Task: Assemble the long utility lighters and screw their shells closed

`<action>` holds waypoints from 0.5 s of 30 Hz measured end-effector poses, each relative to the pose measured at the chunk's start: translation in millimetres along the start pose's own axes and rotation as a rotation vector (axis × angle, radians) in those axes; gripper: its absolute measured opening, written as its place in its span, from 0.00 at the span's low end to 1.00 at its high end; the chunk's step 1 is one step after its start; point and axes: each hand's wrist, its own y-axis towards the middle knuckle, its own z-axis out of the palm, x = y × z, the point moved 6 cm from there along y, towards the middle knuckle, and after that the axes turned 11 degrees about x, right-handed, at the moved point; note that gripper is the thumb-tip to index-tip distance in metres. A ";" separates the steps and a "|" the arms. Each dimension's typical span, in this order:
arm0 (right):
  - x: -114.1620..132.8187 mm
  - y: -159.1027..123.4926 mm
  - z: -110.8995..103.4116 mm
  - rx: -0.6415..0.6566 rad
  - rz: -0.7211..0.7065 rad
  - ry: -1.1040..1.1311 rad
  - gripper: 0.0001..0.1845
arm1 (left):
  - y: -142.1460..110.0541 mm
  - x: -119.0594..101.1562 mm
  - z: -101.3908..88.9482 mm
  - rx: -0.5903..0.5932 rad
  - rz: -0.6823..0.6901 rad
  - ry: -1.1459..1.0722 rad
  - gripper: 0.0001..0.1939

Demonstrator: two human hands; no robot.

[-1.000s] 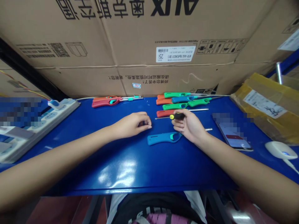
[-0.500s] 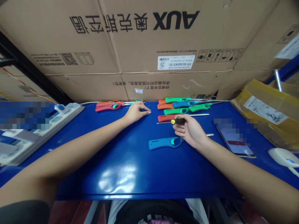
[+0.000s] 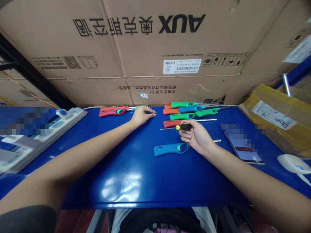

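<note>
My right hand (image 3: 195, 134) is closed round the black and yellow handle of a screwdriver (image 3: 185, 127), whose thin shaft points left. Just below that hand lies a blue long-nosed lighter (image 3: 167, 149), its metal tube partly hidden by the hand. A red lighter (image 3: 169, 124) is right behind the screwdriver. My left hand (image 3: 141, 117) is over the back of the table, thumb and fingertips drawn together; whatever they pinch, if anything, is too small to make out. Beside it, red (image 3: 111, 112) and orange (image 3: 105, 108) lighters lie with their tubes running behind the hand.
Several green, blue and orange lighters (image 3: 182, 116) lie at the back right. A phone (image 3: 243, 145), a white corded device (image 3: 293, 163) and a taped carton (image 3: 269, 113) are farther right. A power strip (image 3: 52, 134) runs along the left; a large cardboard panel (image 3: 145, 68) stands behind.
The right hand and screwdriver have shifted slightly left. The left hand stays in nearly the same place, fingertips still together. The lighters have not visibly moved on the table.
</note>
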 end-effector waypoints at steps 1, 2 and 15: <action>0.1 0.0 0.4 0.006 -0.001 -0.005 0.08 | 0.1 0.9 -0.2 -0.006 -0.012 -0.012 0.18; 0.3 0.0 0.8 0.012 -0.003 -0.011 0.08 | 0.0 1.7 -0.5 -0.015 -0.024 -0.025 0.18; 15.1 -0.1 -5.3 -0.008 -0.190 -0.221 0.11 | -40.2 -20.8 -0.7 -0.154 -0.025 -0.116 0.23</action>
